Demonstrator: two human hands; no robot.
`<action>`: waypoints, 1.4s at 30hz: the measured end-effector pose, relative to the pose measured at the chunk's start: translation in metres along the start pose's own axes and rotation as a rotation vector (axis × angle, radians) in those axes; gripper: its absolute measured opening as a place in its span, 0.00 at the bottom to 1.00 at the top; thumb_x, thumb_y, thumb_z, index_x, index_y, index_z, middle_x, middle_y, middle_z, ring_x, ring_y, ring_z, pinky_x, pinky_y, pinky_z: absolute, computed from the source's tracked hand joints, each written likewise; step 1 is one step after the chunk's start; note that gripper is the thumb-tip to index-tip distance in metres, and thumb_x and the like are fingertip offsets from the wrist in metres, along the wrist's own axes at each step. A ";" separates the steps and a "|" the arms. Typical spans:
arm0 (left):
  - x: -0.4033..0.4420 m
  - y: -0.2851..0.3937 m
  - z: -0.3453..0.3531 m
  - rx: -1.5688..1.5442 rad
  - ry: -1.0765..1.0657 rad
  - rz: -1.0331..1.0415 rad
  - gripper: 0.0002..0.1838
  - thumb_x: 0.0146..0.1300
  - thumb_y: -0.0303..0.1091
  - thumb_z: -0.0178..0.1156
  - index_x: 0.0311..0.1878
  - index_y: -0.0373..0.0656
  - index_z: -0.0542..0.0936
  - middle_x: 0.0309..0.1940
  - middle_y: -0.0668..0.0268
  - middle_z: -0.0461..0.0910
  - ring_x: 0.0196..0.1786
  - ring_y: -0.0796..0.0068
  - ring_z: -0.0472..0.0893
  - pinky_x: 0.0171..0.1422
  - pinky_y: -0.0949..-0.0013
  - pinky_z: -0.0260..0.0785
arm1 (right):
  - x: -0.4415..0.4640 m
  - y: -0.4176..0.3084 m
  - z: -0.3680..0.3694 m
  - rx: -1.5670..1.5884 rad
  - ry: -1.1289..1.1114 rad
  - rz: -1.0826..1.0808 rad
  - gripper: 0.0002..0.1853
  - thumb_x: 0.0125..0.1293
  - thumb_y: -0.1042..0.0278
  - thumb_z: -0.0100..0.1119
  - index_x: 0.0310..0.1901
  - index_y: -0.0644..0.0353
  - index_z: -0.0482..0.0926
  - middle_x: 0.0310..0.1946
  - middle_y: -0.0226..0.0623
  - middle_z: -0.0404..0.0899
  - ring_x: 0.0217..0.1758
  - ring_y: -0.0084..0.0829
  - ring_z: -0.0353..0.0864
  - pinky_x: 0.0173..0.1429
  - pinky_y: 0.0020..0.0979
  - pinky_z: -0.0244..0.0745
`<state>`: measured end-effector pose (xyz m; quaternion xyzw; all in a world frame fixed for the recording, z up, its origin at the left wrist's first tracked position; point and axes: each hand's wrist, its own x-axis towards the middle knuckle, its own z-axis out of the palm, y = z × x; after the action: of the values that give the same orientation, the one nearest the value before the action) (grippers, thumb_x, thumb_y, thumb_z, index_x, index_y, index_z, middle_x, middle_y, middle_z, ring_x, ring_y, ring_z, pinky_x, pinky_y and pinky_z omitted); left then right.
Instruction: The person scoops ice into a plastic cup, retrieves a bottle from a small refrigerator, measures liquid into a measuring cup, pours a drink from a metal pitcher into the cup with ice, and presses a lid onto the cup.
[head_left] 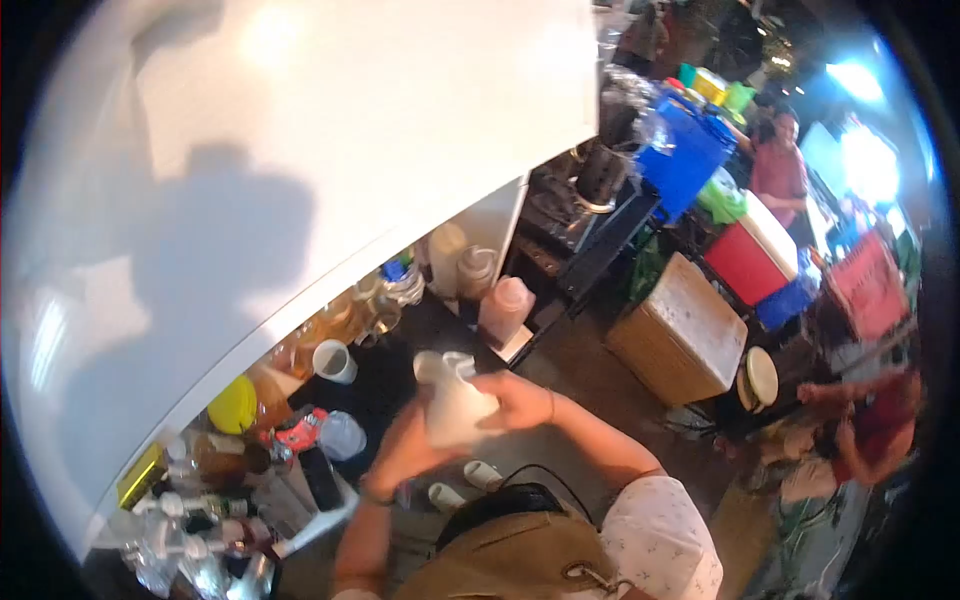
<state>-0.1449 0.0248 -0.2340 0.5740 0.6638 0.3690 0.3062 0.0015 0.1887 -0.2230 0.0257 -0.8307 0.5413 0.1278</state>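
Note:
In front of my apron [510,555], both hands grip a white, soft-looking piece like folded paper or cloth [462,412]; blur hides its exact kind. My left hand [408,442] wraps its lower left side. The fingers of my right hand [515,402] close on its right edge. Beyond them on the dark counter stand a white cup [335,362] and a pinkish squat container [506,310]. To the left of my left hand are a clear plastic cup [342,437], a red can [298,430] and a dark phone-like slab [320,480].
A large white panel [400,110] overhangs the counter. Bottles and jars crowd its left end, near a yellow lid [232,404]. On the right are a brown box [680,335], a red cooler [750,262], a blue crate [685,150] and two people.

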 end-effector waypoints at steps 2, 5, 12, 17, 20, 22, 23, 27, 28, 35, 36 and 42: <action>0.022 -0.002 0.023 -0.069 -0.163 -0.034 0.45 0.41 0.42 0.72 0.61 0.38 0.61 0.56 0.54 0.68 0.60 0.57 0.67 0.63 0.62 0.59 | -0.021 -0.019 -0.016 -0.111 0.012 -0.020 0.23 0.45 0.69 0.62 0.46 0.60 0.71 0.40 0.45 0.74 0.46 0.46 0.73 0.50 0.39 0.67; 0.045 -0.012 0.068 -0.457 -0.237 0.224 0.37 0.45 0.36 0.70 0.58 0.38 0.65 0.52 0.59 0.72 0.54 0.65 0.73 0.58 0.64 0.64 | -0.061 -0.038 -0.041 -0.386 0.224 -0.005 0.24 0.44 0.67 0.65 0.46 0.61 0.72 0.44 0.45 0.70 0.52 0.47 0.66 0.56 0.41 0.61; 0.147 0.060 0.119 -1.090 -0.033 -0.331 0.23 0.56 0.28 0.59 0.55 0.37 0.68 0.49 0.61 0.73 0.49 0.70 0.75 0.52 0.66 0.69 | -0.130 -0.001 -0.099 -0.236 0.812 0.253 0.42 0.44 0.67 0.70 0.61 0.57 0.57 0.59 0.42 0.57 0.63 0.40 0.55 0.65 0.37 0.52; 0.251 0.085 0.197 -0.674 -0.021 0.091 0.28 0.57 0.35 0.59 0.58 0.35 0.63 0.53 0.54 0.68 0.55 0.65 0.69 0.60 0.63 0.61 | -0.164 0.056 -0.190 0.501 0.751 0.224 0.43 0.42 0.79 0.66 0.63 0.57 0.56 0.58 0.37 0.60 0.63 0.33 0.57 0.65 0.33 0.54; 0.309 0.098 0.204 -0.251 -0.005 0.240 0.33 0.54 0.48 0.61 0.58 0.37 0.64 0.52 0.51 0.67 0.57 0.56 0.66 0.61 0.59 0.56 | -0.202 0.089 -0.262 0.654 0.960 0.130 0.44 0.39 0.85 0.62 0.63 0.58 0.58 0.59 0.37 0.61 0.61 0.34 0.63 0.64 0.34 0.57; 0.345 0.108 0.190 0.205 0.142 0.297 0.34 0.51 0.49 0.63 0.58 0.42 0.66 0.53 0.52 0.64 0.56 0.53 0.64 0.58 0.58 0.58 | -0.215 0.114 -0.312 0.582 1.174 0.118 0.43 0.41 0.83 0.62 0.63 0.57 0.57 0.59 0.38 0.60 0.61 0.35 0.62 0.62 0.33 0.61; 0.358 0.107 0.187 0.449 0.293 0.356 0.35 0.50 0.48 0.64 0.59 0.43 0.65 0.53 0.54 0.63 0.55 0.54 0.64 0.57 0.57 0.59 | -0.216 0.129 -0.334 0.542 1.274 0.121 0.42 0.43 0.83 0.61 0.63 0.57 0.56 0.59 0.39 0.60 0.60 0.35 0.63 0.61 0.33 0.62; 0.390 0.091 0.178 0.783 0.476 0.078 0.39 0.46 0.52 0.64 0.61 0.51 0.63 0.62 0.50 0.54 0.64 0.46 0.53 0.59 0.37 0.50 | -0.191 0.152 -0.399 0.502 1.449 0.123 0.40 0.47 0.82 0.58 0.64 0.55 0.56 0.59 0.42 0.60 0.56 0.37 0.66 0.55 0.34 0.68; 0.392 0.083 0.176 0.819 0.478 0.030 0.39 0.46 0.52 0.64 0.62 0.52 0.62 0.63 0.49 0.53 0.65 0.46 0.52 0.59 0.35 0.49 | -0.188 0.138 -0.403 0.550 1.362 0.134 0.40 0.46 0.83 0.57 0.64 0.55 0.55 0.58 0.42 0.62 0.56 0.37 0.67 0.55 0.34 0.68; 0.384 0.079 0.150 0.725 0.468 -0.019 0.40 0.43 0.42 0.69 0.61 0.50 0.62 0.61 0.44 0.56 0.63 0.44 0.58 0.62 0.50 0.55 | -0.227 0.154 -0.421 0.294 0.992 0.194 0.44 0.34 0.77 0.66 0.61 0.61 0.61 0.60 0.37 0.62 0.63 0.34 0.60 0.66 0.34 0.53; 0.387 0.085 0.150 0.723 0.470 -0.052 0.40 0.43 0.40 0.69 0.61 0.50 0.62 0.61 0.43 0.56 0.63 0.44 0.57 0.62 0.48 0.53 | -0.230 0.160 -0.419 0.328 0.958 0.206 0.45 0.33 0.75 0.68 0.61 0.61 0.62 0.60 0.37 0.61 0.64 0.33 0.57 0.67 0.33 0.50; 0.386 0.069 0.145 0.669 0.585 0.187 0.45 0.48 0.47 0.65 0.66 0.44 0.53 0.65 0.49 0.50 0.66 0.50 0.53 0.62 0.51 0.52 | -0.284 0.111 -0.361 0.522 1.031 0.186 0.45 0.35 0.77 0.65 0.63 0.56 0.60 0.60 0.35 0.62 0.64 0.30 0.58 0.67 0.32 0.51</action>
<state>-0.0463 0.4308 -0.2479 0.5704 0.7504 0.3070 -0.1313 0.3228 0.5342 -0.2528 -0.2834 -0.4992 0.6796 0.4568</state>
